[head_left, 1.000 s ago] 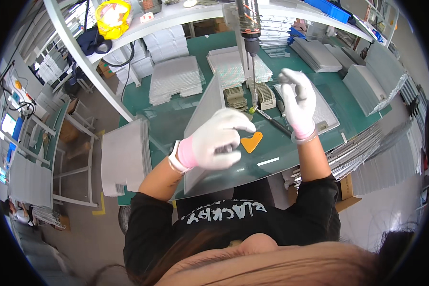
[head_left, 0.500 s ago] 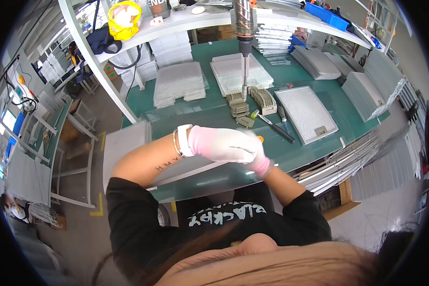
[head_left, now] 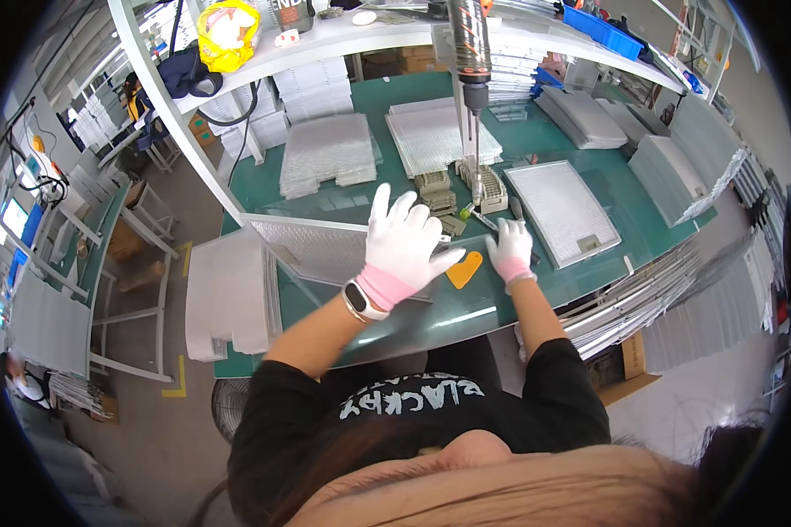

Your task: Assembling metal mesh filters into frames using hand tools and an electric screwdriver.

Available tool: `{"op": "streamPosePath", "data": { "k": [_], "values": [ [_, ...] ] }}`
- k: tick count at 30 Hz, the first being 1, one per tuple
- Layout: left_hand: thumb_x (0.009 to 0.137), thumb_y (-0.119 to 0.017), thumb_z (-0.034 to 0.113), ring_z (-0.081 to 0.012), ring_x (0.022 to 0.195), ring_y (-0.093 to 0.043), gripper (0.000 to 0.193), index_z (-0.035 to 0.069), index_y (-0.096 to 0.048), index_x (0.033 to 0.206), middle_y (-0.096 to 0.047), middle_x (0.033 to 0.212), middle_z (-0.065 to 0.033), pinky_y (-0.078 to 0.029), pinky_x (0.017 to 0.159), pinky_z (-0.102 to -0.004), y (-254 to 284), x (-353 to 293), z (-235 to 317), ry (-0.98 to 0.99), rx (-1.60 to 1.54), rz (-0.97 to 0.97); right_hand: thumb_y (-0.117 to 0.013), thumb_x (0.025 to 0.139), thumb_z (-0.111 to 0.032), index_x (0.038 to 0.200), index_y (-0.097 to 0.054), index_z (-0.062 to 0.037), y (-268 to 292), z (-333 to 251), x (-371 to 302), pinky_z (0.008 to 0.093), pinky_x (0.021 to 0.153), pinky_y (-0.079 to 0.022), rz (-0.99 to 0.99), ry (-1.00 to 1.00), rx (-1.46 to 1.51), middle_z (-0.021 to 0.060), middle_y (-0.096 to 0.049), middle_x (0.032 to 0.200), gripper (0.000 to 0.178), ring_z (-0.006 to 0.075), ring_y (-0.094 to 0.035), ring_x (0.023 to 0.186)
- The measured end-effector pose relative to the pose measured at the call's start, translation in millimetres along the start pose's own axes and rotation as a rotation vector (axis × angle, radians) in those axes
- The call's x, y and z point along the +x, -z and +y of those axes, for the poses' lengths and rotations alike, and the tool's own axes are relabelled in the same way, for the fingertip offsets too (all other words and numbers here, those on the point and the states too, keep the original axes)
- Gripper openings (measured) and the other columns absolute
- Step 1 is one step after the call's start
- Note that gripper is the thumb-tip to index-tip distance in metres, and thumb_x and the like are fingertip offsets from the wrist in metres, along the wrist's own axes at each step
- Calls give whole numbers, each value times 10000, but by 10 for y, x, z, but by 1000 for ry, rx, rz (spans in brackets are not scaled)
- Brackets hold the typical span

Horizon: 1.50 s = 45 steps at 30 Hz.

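Note:
My left hand (head_left: 404, 233), in a white glove with a pink cuff, is raised with its fingers spread and its thumb out to the right. Behind and beside it is a framed mesh panel (head_left: 312, 249), partly covered by the hand; whether they touch I cannot tell. My right hand (head_left: 510, 246), gloved alike, is closed over the handle of a small hammer (head_left: 486, 222) with a green-tipped head. Between the hands lies a yellow heart-shaped plastic piece (head_left: 464, 270). Grey-green plastic pieces (head_left: 434, 195) are stacked just beyond, next to another row (head_left: 490, 191) of them.
A power screwdriver (head_left: 472, 61) hangs over the green bench (head_left: 395, 327). Mesh sheets (head_left: 330, 154) lie in stacks at the back, and another stack (head_left: 228, 294) at the left. A second framed panel (head_left: 567, 213) rests on the right. A shelf (head_left: 360, 39) spans the back.
My hands, together before, have parted: the left has lifted and spread its fingers, the right has moved onto the hammer. The framed panel and yellow piece are now more exposed. The screwdriver swung right.

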<state>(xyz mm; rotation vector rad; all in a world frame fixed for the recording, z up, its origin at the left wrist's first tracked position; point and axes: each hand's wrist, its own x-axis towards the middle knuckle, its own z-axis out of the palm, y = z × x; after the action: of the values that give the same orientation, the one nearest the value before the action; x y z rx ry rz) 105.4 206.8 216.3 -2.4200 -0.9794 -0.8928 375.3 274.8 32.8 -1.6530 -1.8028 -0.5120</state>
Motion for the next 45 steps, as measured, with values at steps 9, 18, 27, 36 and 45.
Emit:
{"op": "streamPosePath", "data": {
  "k": [9,18,27,36,45],
  "values": [
    [684,-761,376,-272,823,-522,322,123,-599,802,-544,785,-47,-369,909,-502,-429,-60,138,281,-47,330,-471,996,-283,1000,-563,-23,16,215,-76,505,752,-515,-550,-295,67,210,-644,978,276,373,-661,895],
    [670,-784,316,-250,797,-522,423,141,-565,987,-566,791,-15,-381,795,-440,-496,-47,29,203,-94,387,-511,966,-75,1442,-396,-27,1886,-139,-138,199,520,-397,-639,-468,1142,13,-551,830,492,50,-468,579],
    [660,-771,318,-239,705,-528,511,108,-606,1096,-546,721,-15,-401,726,-416,-430,2,-7,190,-111,377,-474,994,-81,1482,-376,-31,2824,-506,436,238,551,-465,-104,129,864,70,-626,889,500,100,-518,578],
    [649,-792,308,-257,731,-527,583,100,-572,1147,-547,725,-30,-412,773,-433,-451,-52,-43,188,-137,421,-493,975,-108,1493,-336,-20,2900,-704,477,340,553,-466,-254,231,600,121,-560,749,549,213,-546,582],
    [602,-747,258,-252,659,-520,480,88,-638,1037,-539,670,-33,-405,711,-416,-334,-73,11,219,-212,428,-504,943,-96,1488,-360,-100,2522,-736,156,457,755,-504,-881,-346,622,228,-667,913,564,414,-658,841]
  ]
}}
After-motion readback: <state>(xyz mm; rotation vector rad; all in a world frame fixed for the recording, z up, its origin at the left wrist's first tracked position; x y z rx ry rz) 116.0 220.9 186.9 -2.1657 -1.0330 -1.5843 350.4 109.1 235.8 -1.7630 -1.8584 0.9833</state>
